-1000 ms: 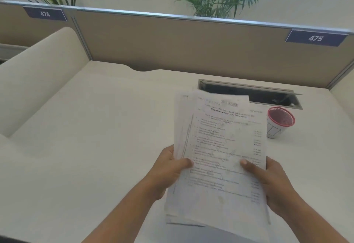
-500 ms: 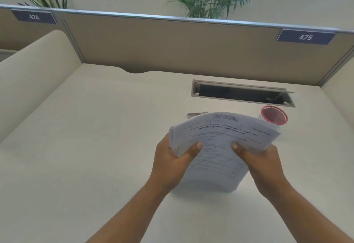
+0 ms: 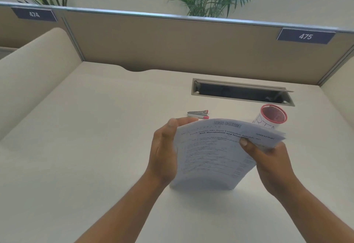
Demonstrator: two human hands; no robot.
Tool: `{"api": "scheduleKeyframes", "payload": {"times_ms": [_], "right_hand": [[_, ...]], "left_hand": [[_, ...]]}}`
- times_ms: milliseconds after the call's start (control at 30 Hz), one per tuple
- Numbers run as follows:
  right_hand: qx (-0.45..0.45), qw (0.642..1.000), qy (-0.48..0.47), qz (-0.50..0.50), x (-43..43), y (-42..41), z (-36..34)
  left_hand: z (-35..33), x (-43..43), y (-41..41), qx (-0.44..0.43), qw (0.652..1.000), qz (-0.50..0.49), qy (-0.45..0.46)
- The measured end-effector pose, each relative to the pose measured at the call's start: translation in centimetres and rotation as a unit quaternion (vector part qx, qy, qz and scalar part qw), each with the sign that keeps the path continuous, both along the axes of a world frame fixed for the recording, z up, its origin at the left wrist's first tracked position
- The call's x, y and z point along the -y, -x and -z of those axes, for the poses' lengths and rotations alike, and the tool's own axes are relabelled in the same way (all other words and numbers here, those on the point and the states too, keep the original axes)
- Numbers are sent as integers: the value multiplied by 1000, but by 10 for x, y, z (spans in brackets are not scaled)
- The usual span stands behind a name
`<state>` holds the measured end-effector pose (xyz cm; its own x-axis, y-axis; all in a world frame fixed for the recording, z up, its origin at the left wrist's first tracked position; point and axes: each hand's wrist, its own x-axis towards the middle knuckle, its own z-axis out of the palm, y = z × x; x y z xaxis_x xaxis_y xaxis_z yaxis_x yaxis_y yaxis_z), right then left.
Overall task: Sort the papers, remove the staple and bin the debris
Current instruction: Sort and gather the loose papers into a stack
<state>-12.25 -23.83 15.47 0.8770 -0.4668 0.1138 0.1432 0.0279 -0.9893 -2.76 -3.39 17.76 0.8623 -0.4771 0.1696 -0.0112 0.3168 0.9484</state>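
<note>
A stack of printed papers [image 3: 214, 156] stands on its lower edge on the desk, its top bent towards me. My right hand [image 3: 268, 160] pinches the stack's right side, thumb on the front sheet. My left hand [image 3: 162, 147] lies flat against the stack's left edge with its fingers straight. A small silver staple remover with red tips [image 3: 198, 114] lies on the desk just beyond the papers. A red-rimmed mesh cup with a white paper label [image 3: 273, 116] stands behind the papers' right corner, its lower part hidden.
A cream desk [image 3: 86, 147] is walled by a tan partition [image 3: 172, 47] with number plates 474 and 475. An open cable slot [image 3: 241, 92] is sunk into the desk behind the cup. Curved side dividers rise left and right. Plants stand beyond the partition.
The papers went from held up flat in both hands to standing on edge on the desk. My left thumb came off the front sheet and that hand flattened against the stack's side.
</note>
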Motion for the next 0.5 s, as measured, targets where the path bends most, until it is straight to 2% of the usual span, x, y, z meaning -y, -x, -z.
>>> {"api": "scheduleKeyframes", "payload": {"times_ms": [200,500], "right_hand": [[-6,1000,1,-21,0,2,4],[30,996,72,31,1,-1,-10]], "left_hand": [[16,-2,-6,40,995,-25,-92],[8,4,-5,85,990,-74,-82]]}}
